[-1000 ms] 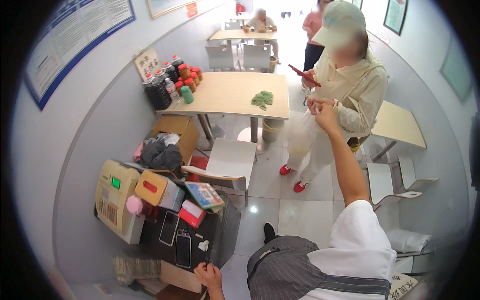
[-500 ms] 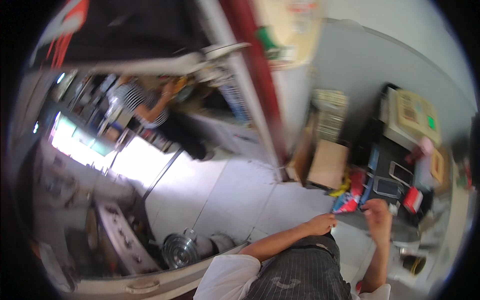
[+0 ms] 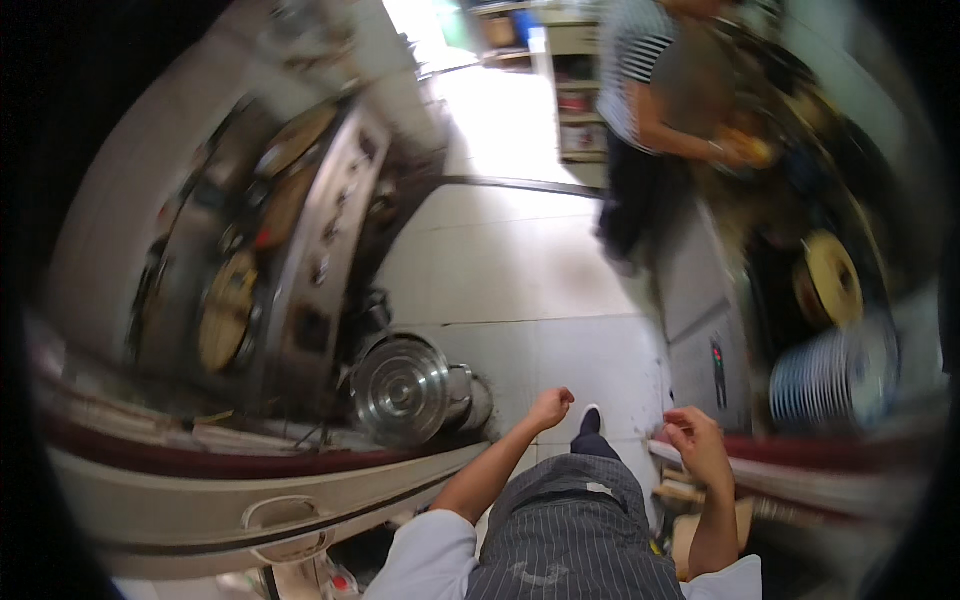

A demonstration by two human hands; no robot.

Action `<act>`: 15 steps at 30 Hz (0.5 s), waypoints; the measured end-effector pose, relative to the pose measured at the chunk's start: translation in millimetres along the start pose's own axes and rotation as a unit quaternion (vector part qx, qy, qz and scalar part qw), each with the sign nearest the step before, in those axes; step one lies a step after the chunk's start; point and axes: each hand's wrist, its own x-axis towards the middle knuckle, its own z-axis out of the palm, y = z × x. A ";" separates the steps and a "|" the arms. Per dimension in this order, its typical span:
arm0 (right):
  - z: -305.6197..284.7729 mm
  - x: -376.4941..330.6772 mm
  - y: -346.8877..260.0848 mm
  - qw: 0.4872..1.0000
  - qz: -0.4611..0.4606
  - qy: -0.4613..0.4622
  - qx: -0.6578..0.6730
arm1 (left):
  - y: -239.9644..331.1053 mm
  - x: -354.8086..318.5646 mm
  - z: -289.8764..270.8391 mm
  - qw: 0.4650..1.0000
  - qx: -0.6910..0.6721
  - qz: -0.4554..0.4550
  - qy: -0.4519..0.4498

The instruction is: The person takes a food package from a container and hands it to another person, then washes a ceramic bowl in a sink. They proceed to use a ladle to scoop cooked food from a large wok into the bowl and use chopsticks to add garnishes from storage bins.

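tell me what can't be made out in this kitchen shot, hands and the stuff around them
Head view, all motion-blurred:
- Left hand: curled in a fist over the floor; whether it grips anything is hidden by the fingers.
- Right hand: fingers bent, looks empty, blur leaves it unsure.
- Steel pot: contents hidden, lower rim cut by the counter edge.
- Other person's hands: orange item too blurred to identify.
- Plate stack: smeared near the rim.

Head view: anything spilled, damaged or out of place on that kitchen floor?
A steel pot sits on the tiled floor beside the stove, not on a burner; otherwise no spill or damage shows, though the frame is blurred. Left hand and right hand hold nothing.
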 end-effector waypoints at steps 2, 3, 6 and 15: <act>-6.3 82.5 -20.2 0.999 -0.030 -0.024 -0.003 | -15.4 7.4 -44.0 0.995 -0.042 -0.065 0.064; -4.1 126.0 -33.8 0.996 -0.083 -0.041 -0.006 | -24.1 2.2 -65.6 0.989 -0.059 -0.108 0.087; 17.0 233.1 -112.6 0.972 -0.205 -0.116 0.002 | -33.6 -5.2 -109.5 0.958 -0.136 -0.208 0.146; 172.6 454.2 -176.8 0.872 -0.248 -0.411 -0.090 | -129.9 52.6 -163.1 0.799 -0.377 -0.341 0.322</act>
